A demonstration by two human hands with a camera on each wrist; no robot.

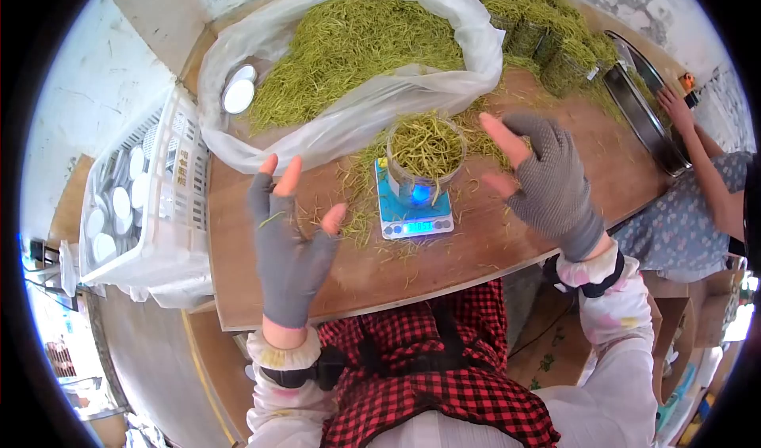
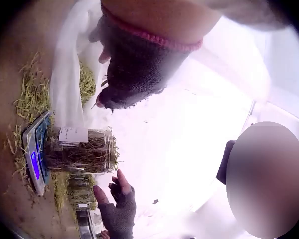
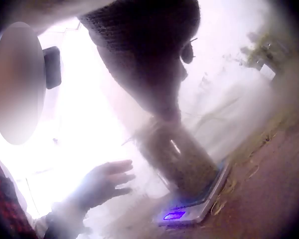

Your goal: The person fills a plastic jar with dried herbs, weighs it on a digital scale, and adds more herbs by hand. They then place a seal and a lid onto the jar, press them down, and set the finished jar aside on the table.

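A clear jar [image 1: 426, 156] filled with green dried strands stands upright on a small blue-and-white scale [image 1: 416, 220] with a lit display. In the left wrist view the jar [image 2: 82, 151] shows a white label. My left hand [image 1: 293, 246], in a grey fingerless glove, is held to the left of the scale, fingers apart and holding nothing. On the other side, my right hand [image 1: 551, 183] is raised with thumb and index finger extended toward the jar, touching nothing in the head view.
A large plastic bag [image 1: 476, 44] of green strands lies behind the jar, two white lids [image 1: 238, 96] inside its left edge. A white crate [image 1: 170, 202] of lids stands left. Filled jars [image 1: 564, 68] stand back right. Another person's hand [image 1: 675, 109] touches a round metal tray [image 1: 646, 123].
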